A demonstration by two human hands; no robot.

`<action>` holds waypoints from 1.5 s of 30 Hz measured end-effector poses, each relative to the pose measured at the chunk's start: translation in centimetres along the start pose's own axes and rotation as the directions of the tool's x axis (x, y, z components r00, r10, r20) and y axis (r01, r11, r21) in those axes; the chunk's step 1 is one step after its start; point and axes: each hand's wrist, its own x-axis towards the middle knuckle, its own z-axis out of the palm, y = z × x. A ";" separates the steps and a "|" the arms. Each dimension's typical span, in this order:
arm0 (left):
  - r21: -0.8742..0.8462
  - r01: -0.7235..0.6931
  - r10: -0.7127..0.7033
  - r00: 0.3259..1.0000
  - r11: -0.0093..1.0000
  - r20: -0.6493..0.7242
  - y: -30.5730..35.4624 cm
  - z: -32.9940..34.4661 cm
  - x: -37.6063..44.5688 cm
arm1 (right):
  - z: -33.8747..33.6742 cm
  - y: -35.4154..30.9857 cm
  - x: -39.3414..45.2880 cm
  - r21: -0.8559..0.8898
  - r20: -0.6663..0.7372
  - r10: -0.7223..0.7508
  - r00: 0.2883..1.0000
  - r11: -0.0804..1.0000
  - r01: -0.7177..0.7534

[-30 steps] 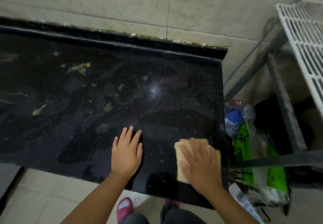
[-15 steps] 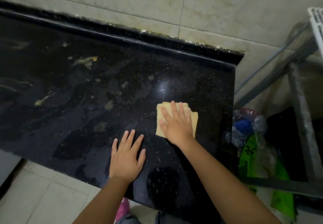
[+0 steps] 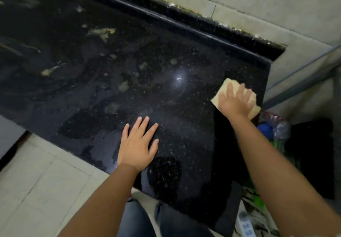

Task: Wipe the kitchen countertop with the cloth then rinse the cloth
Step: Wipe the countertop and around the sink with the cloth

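Observation:
A black speckled stone countertop (image 3: 110, 81) fills the middle of the view, with pale smears and crumbs over its left and centre. A folded yellow cloth (image 3: 224, 89) lies flat near the counter's right edge. My right hand (image 3: 234, 100) presses on it with straight, spread fingers and covers most of it. My left hand (image 3: 138, 144) rests flat on the counter close to the front edge, fingers spread, holding nothing.
A tiled wall (image 3: 258, 5) runs behind the counter's raised back lip. Right of the counter stand a metal rack frame (image 3: 302, 81) and plastic bags (image 3: 273, 126) on the floor. Pale floor tiles (image 3: 36, 181) lie at the lower left.
My right hand has slid the cloth from the middle of the counter out to the right edge. The left hand has stayed flat in the same spot. The camera has tilted.

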 end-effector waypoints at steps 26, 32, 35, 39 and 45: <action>-0.056 0.008 -0.005 0.998 0.998 0.058 -0.5 0.0 -0.5 | 4.5 -5.6 -7.1 -0.043 0.004 -0.426 0.905 0.904 0.426; -0.007 -0.003 0.003 0.996 1.000 0.092 0.3 -1.0 0.0 | 6.2 2.2 -11.1 -0.157 0.001 -0.623 0.783 0.773 0.615; -0.007 -0.009 0.009 0.999 1.000 0.044 0.5 -2.1 1.4 | 4.1 7.7 -6.1 -0.085 -0.072 -0.383 0.921 0.922 0.377; -0.133 0.098 -0.101 0.995 0.986 -0.016 1.2 -2.5 4.6 | 0.6 7.4 1.7 0.067 -0.119 -0.075 0.990 0.994 0.084; -0.146 0.122 -0.120 0.993 0.982 0.019 1.9 -0.8 7.9 | -3.2 0.7 9.7 0.016 -0.051 0.005 0.999 1.000 -0.005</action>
